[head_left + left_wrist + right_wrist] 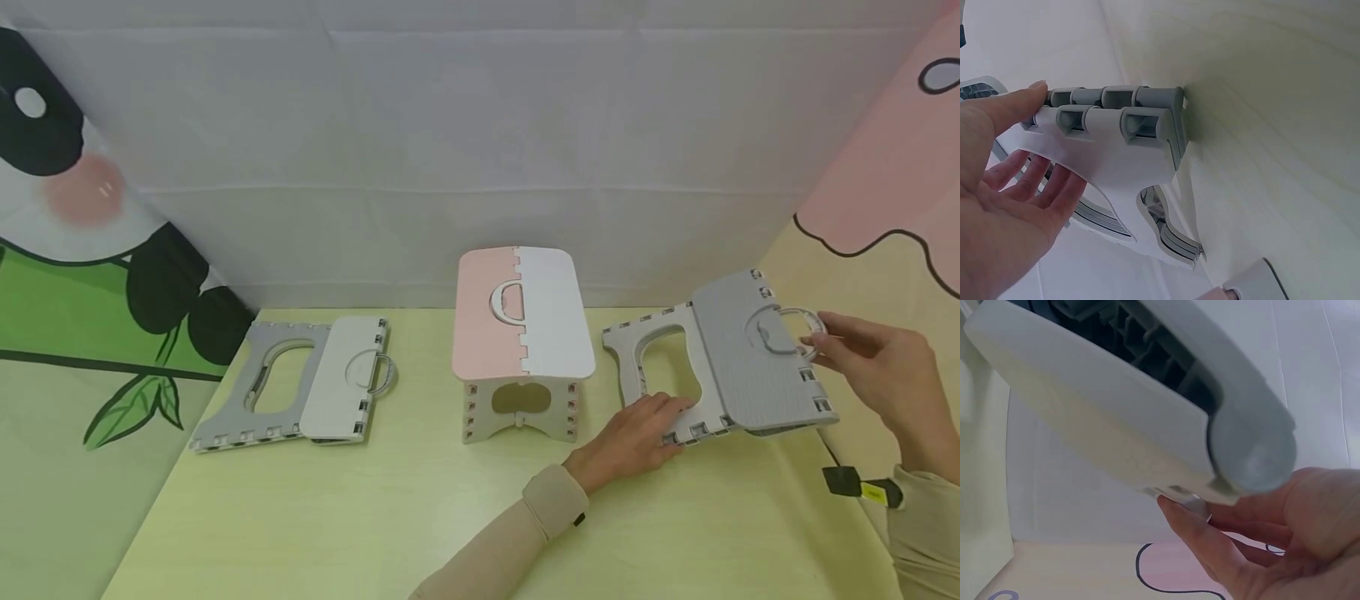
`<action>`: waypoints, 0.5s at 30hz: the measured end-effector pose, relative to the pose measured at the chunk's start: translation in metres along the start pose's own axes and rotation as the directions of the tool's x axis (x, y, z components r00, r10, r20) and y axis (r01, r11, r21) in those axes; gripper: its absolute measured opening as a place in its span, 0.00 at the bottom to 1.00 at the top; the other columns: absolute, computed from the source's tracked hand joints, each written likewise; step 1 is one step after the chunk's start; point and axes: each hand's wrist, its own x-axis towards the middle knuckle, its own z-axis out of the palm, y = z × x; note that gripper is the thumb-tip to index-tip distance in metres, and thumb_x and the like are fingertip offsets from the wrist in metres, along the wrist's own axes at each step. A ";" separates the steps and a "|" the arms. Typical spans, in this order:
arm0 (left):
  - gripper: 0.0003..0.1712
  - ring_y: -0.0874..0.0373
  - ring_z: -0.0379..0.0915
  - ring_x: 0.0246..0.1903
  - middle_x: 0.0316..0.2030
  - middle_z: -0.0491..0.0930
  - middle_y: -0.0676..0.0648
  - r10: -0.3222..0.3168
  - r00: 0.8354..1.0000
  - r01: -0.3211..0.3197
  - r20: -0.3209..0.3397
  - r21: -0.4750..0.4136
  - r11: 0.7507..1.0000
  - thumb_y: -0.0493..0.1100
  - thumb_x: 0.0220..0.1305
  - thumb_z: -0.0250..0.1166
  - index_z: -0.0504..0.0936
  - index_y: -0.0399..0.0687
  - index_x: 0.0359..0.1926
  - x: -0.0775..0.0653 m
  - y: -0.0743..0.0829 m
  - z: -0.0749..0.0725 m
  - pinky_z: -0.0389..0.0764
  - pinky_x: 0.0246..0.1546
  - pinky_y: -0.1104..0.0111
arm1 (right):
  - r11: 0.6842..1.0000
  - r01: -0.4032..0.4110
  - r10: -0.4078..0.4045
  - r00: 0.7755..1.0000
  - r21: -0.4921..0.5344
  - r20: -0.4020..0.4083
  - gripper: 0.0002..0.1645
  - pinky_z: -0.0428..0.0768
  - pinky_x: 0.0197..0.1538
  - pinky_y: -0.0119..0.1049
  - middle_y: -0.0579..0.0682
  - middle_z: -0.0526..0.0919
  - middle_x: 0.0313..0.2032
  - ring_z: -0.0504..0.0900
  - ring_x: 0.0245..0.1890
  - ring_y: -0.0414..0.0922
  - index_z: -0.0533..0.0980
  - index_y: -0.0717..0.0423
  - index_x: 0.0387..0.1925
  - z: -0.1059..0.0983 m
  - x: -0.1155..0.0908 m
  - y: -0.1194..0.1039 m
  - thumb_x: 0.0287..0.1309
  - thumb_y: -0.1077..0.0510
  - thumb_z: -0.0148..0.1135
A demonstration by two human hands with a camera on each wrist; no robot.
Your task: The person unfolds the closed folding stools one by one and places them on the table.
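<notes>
Two of my hands are on one grey-and-white folding stool (753, 383) at the right of the frame: my left hand (626, 440) grips the white leg panel, thumb on its hinged edge and fingers curled in through the oval opening, while my right hand (881, 362) has thumb and fingers bent together, pinching the ring handle (808, 315) at the seat's outer side. My right wrist sits out past the right edge of the table (360, 517), whose surface stretches wide across the lower middle of the frame. A gap parts my stool from the pink-and-white stool (489, 333) standing unfolded at centre; well apart, at the left, lies another folded stool (333, 392). Behind all three, a pale cloth (480, 133) rises along the table's far edge. My stool lies slanted, folded nearly flat, its grey ribbed seat toward the right, small square slots lining the hinged edges.
</notes>
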 end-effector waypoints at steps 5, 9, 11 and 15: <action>0.36 0.66 0.71 0.49 0.56 0.77 0.51 -0.006 1.000 0.007 0.011 -0.042 0.999 0.51 0.69 0.70 0.68 0.46 0.72 0.000 -0.001 -0.002 0.70 0.48 0.84 | 0.998 0.004 -0.005 1.000 -0.062 -0.014 0.31 0.77 0.30 0.15 0.20 0.79 0.32 0.78 0.27 0.18 0.72 0.74 0.65 -0.001 0.001 -0.009 0.74 0.52 0.61; 0.36 0.66 0.71 0.49 0.56 0.76 0.51 -0.006 1.000 0.007 0.022 -0.059 0.998 0.51 0.70 0.69 0.67 0.46 0.72 0.000 -0.002 -0.002 0.70 0.49 0.84 | 0.993 -0.001 -0.001 1.000 -0.114 -0.022 0.31 0.73 0.30 0.13 0.22 0.79 0.32 0.77 0.25 0.17 0.72 0.72 0.65 -0.001 0.001 -0.014 0.74 0.51 0.61; 0.36 0.66 0.71 0.50 0.57 0.76 0.51 -0.005 1.000 0.007 0.025 -0.065 0.998 0.51 0.70 0.69 0.67 0.46 0.73 -0.001 -0.003 -0.002 0.70 0.50 0.83 | 0.991 -0.007 0.003 1.000 -0.134 -0.024 0.31 0.72 0.30 0.12 0.21 0.77 0.31 0.76 0.25 0.16 0.73 0.71 0.66 -0.001 0.000 -0.017 0.74 0.51 0.61; 0.36 0.65 0.71 0.51 0.58 0.76 0.50 -0.006 0.999 0.008 0.032 -0.088 0.996 0.50 0.70 0.69 0.66 0.46 0.73 -0.001 -0.003 -0.001 0.70 0.50 0.83 | 0.987 -0.006 0.001 1.000 -0.159 -0.030 0.30 0.69 0.30 0.11 0.20 0.77 0.30 0.74 0.24 0.14 0.73 0.71 0.65 -0.002 -0.002 -0.022 0.73 0.52 0.61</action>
